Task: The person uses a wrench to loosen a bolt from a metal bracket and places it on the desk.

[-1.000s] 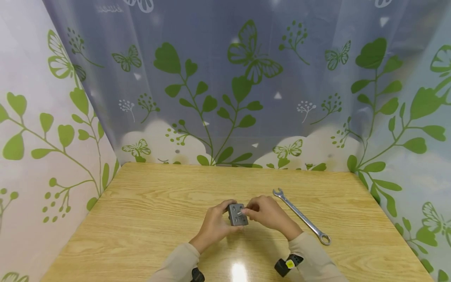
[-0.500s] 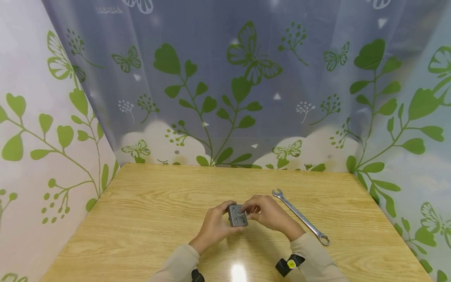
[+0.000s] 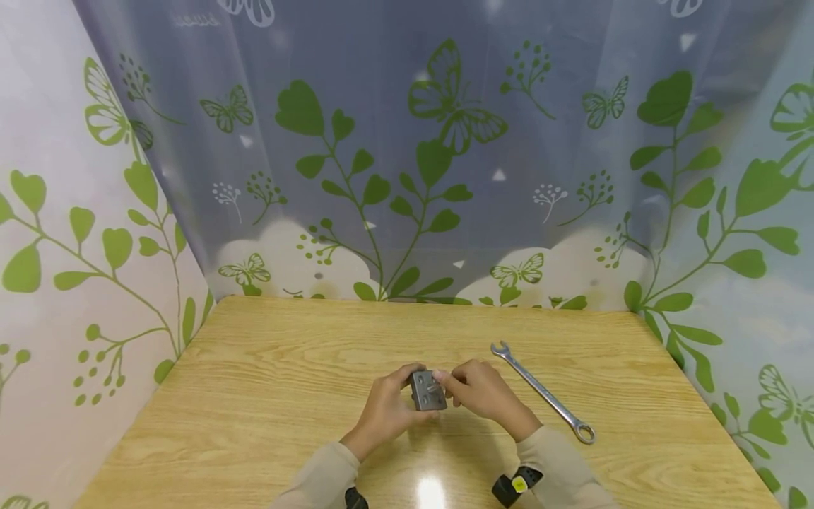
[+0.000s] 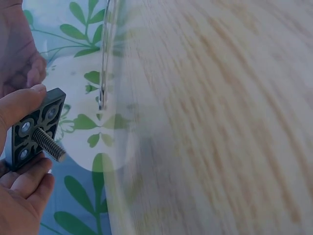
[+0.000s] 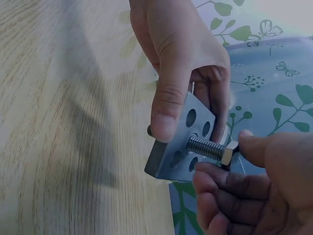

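Note:
My left hand [image 3: 388, 404] grips a grey square metal plate [image 3: 425, 399] by its edges, thumb on one side and fingers on the other. The plate has round holes near its corners. A threaded bolt [image 5: 205, 147] runs through its middle, and the bolt's threaded end [image 4: 50, 146] sticks out of the far face in the left wrist view. Beside the plate, my right hand [image 3: 485, 391] pinches the bolt's hex head [image 5: 229, 154] between thumb and curled fingers. A length of bare thread shows between head and plate.
A combination wrench [image 3: 543, 392] lies diagonally on the wooden table [image 3: 286, 346], right of my right hand. Patterned curtains [image 3: 356, 177] hang behind the table and at both sides. A black wrist strap with a camera [image 3: 518, 486] is on my right wrist.
My right fingers have shifted round the bolt head, the hand turning: the index finger reached over earlier, and now the thumb lies on top. My left hand and the plate stay almost in place.

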Available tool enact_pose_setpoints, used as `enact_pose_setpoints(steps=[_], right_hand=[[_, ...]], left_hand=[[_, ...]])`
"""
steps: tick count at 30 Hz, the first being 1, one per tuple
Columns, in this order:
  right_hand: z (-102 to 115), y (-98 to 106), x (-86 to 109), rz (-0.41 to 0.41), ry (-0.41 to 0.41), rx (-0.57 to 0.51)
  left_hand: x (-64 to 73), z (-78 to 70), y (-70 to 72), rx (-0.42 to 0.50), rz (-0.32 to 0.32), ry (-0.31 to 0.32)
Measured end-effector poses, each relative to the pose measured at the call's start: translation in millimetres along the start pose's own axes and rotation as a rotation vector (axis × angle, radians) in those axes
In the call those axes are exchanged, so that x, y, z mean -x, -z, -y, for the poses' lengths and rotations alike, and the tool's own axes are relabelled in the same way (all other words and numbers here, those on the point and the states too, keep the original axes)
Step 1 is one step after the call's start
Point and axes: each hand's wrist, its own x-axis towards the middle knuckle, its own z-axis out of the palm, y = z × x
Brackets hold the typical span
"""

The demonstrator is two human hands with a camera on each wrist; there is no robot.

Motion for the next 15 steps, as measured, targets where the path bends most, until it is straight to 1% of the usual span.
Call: enact_pose_setpoints(steps=[2,4,8,12,15], right_hand=[[0.8,-0.4,-0.3,-0.007,0.008,0.02],[1.1,0.1,-0.6,-0.006,0.037,0.036],[0.3,3.2,-1.1,0.006,0.142,0.073],[-0.4,7.3,-0.9,0.015,0.219,0.074],[-0.1,9.3,-0.7,0.021,0.233,0.055]], left_hand=[[0.4,-0.1,0.1,0.007,0.004,0.009],[0.7,0.3,0.2,0.009,0.008,0.017],[0.9,0.8,0.4,0.001,0.002,0.025],[1.1,0.8,0.7,-0.001,-0.002,0.024],[1.1,1.1,0.7,0.003,0.0,0.02]])
